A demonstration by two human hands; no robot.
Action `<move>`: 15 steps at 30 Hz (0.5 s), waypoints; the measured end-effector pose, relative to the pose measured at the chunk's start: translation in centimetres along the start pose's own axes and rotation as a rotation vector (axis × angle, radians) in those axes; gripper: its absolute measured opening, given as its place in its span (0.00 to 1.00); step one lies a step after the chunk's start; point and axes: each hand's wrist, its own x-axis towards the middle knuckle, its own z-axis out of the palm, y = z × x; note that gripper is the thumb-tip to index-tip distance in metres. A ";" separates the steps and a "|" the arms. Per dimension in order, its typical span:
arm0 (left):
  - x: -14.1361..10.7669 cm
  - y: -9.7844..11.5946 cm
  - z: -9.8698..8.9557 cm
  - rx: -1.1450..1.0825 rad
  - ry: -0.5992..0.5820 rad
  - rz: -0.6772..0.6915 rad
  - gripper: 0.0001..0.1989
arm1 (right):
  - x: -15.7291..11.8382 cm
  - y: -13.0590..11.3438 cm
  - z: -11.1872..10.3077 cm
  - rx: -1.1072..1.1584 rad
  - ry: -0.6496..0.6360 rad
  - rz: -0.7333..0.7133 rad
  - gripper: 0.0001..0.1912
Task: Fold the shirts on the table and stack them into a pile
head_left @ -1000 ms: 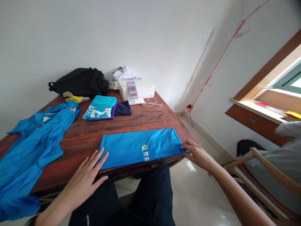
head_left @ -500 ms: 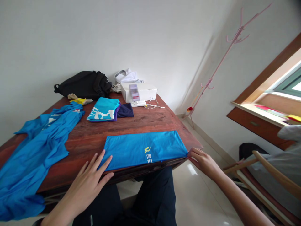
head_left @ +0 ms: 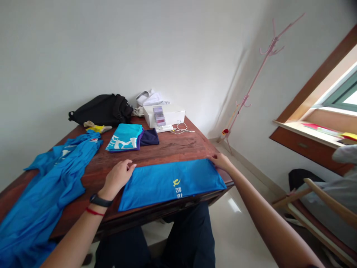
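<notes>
1. Both hands have slid up to the far edge of the folded blue shirt (head_left: 170, 184)!
2. Left hand (head_left: 118, 178) sits at its far left corner, fingers (head_left: 128, 166) curled; can't tell if they grip.
3. Right hand (head_left: 220, 162) pinches the far right corner, fingers narrow.
4. Shirt lies flat along the near edge of the wooden table (head_left: 167, 147), a second blue shirt (head_left: 47, 186) spread to its left.

Head-worn view; forward and down
</notes>
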 end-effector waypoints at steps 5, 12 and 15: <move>0.4 -2.4 -0.6 -0.149 -0.156 0.007 0.17 | 1.7 1.3 2.5 -0.065 -0.024 0.013 0.22; 0.4 -2.3 -0.5 -0.166 -0.162 -0.015 0.13 | 0.6 0.7 3.1 -0.160 0.037 0.046 0.19; 0.2 -2.2 -0.6 -0.121 -0.152 -0.050 0.12 | -0.4 0.0 3.3 -0.219 0.073 0.045 0.18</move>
